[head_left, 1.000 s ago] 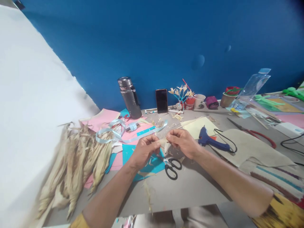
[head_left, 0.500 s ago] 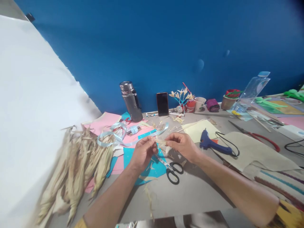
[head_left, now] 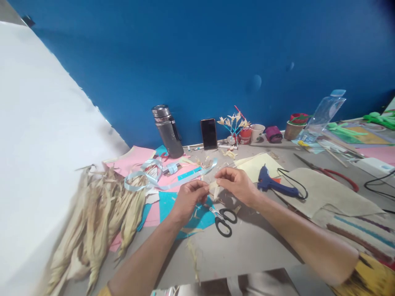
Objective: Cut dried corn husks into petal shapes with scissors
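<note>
My left hand (head_left: pixel 190 198) and my right hand (head_left: pixel 236 186) pinch a small piece of corn husk (head_left: pixel 213 188) between them, above the table. The husk is pale, and fingers cover part of it. Just below lie scissors (head_left: pixel 224 220) with black handles, their blades pointing toward my left hand and partly hidden by it. A blue sheet (head_left: pixel 168 202) lies under my left hand. To the right of my right hand, a blue glue gun (head_left: pixel 275 183) rests on its side. Light blue ribbon (head_left: pixel 145 186) curls to the left of my hands.
Dried corn husks (head_left: pixel 95 226) are heaped at the left. Along the blue wall stand a steel flask (head_left: pixel 168 131), a phone (head_left: pixel 209 134), husk flowers (head_left: pixel 233 122), a paper cup (head_left: pixel 257 132) and a tilted plastic bottle (head_left: pixel 322 117). Red-handled pliers or shears (head_left: pixel 338 176) lie at the right.
My fingers have shifted on the husk piece, and the left hand has turned slightly with its fingers nearer the right. The whole view has moved a little; other things stay put.
</note>
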{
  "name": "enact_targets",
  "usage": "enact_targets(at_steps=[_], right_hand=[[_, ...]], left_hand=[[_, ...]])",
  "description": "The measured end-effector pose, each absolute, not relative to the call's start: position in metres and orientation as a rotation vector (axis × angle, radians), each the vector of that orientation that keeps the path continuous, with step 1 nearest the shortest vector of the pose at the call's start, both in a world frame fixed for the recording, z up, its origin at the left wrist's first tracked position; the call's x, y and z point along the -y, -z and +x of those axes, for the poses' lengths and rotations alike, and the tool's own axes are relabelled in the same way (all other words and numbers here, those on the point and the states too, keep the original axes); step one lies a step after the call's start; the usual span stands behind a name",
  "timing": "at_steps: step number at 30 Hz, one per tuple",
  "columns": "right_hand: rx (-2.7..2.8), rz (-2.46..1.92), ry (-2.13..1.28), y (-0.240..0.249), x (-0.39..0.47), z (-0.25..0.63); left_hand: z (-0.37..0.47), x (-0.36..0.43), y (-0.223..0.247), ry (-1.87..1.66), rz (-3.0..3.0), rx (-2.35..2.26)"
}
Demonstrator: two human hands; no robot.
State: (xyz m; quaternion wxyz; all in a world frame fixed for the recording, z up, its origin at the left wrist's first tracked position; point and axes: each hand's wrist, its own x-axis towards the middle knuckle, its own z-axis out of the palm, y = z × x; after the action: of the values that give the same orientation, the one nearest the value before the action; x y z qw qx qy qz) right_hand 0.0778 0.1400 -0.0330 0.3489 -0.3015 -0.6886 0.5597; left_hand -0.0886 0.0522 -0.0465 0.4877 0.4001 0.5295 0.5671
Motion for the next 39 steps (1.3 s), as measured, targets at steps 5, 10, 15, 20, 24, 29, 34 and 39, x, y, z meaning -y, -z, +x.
enact_targets(at_steps=[5, 10, 15, 20, 24, 29, 34, 39], right_hand=[[1.610, -0.774, -1.535, 0.033, -0.143, 0.078], [1.635, -0.723, -1.704, 0.038, -0.140, 0.075], [1.709, -0.754, -1.662, 0.037, -0.131, 0.070], [1.781, -0.803, -1.612, 0.035, -0.130, 0.071], [1.781, -0.841, -1.654, 0.034, -0.131, 0.073], [1.809, -0.816, -1.645, 0.032, -0.131, 0.075], [1.926, -0.735, -1.668, 0.029, -0.133, 0.079], [2.176, -0.746, -1.535, 0.027, -0.136, 0.083]], left_hand=[[-0.085, -0.050, 0.042, -1.386, 0.890, -1.274], [-0.078, -0.049, 0.039, -1.478, 0.831, -1.241], [-0.076, -0.049, 0.042, -1.439, 0.841, -1.248], [-0.079, -0.049, 0.045, -1.383, 0.953, -1.350], [-0.080, -0.049, 0.045, -1.374, 0.950, -1.322], [-0.079, -0.049, 0.043, -1.386, 0.948, -1.339], [-0.076, -0.046, 0.036, -1.298, 1.044, -1.376], [-0.077, -0.045, 0.032, -1.167, 1.141, -1.388]])
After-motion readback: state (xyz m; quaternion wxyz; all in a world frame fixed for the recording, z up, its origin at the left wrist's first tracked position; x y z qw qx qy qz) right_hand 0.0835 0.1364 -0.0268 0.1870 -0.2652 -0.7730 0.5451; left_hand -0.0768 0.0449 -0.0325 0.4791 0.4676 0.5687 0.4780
